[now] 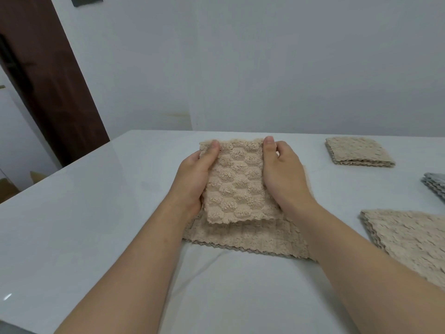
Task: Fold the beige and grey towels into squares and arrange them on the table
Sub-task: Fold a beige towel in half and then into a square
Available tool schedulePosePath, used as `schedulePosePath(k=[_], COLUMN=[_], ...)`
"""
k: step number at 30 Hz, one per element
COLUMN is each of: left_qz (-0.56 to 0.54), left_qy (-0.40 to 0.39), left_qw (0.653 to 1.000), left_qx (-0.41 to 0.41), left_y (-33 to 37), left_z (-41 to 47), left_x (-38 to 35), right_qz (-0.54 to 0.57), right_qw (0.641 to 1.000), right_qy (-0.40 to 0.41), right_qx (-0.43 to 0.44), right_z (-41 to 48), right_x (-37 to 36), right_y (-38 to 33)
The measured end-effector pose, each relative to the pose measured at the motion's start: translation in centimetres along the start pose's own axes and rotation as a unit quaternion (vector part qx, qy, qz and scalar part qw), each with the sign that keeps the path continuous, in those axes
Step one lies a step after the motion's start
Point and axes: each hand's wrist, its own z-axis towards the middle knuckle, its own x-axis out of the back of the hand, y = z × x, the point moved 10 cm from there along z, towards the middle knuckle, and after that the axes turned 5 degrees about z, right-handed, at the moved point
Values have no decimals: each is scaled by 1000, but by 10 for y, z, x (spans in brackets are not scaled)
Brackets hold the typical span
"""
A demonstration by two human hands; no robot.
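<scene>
One folded beige square (356, 153) is sitting far right; my left hand (195, 179) and right hand (281, 177) are pinching a part-folded beige towel (238, 186) at mid table (96, 213); beige stack (407, 239) and grey towels (435, 186) are waiting.

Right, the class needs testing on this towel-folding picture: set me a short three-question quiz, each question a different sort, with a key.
1. True or false: the left hand and the right hand both grip the same beige towel.
2. Where does the folded beige square lie? A: on the table, beyond and to the right of the hands. B: in the left hand. C: on the floor.
3. Fill in: the partly seen towels at the picture's right edge are ___ in colour.
Key: 1 true; 2 A; 3 grey.
</scene>
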Motion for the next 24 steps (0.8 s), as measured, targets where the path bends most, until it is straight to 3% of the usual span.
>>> schedulePosePath(k=[6, 12, 20, 24], left_qz=[151, 181, 139, 127], left_qy=[115, 160, 174, 140], left_qw=[976, 956, 962, 977], left_qx=[-110, -169, -155, -95], left_y=[15, 24, 18, 6], left_z=[0, -5, -4, 3], left_x=[19, 24, 26, 24], right_qz=[13, 23, 59, -1], right_qw=[999, 998, 996, 999], right_qy=[5, 38, 57, 28], right_qx=[29, 47, 24, 34], right_z=[-5, -7, -5, -4], right_x=[-1, 3, 7, 2], right_y=[-6, -7, -1, -5])
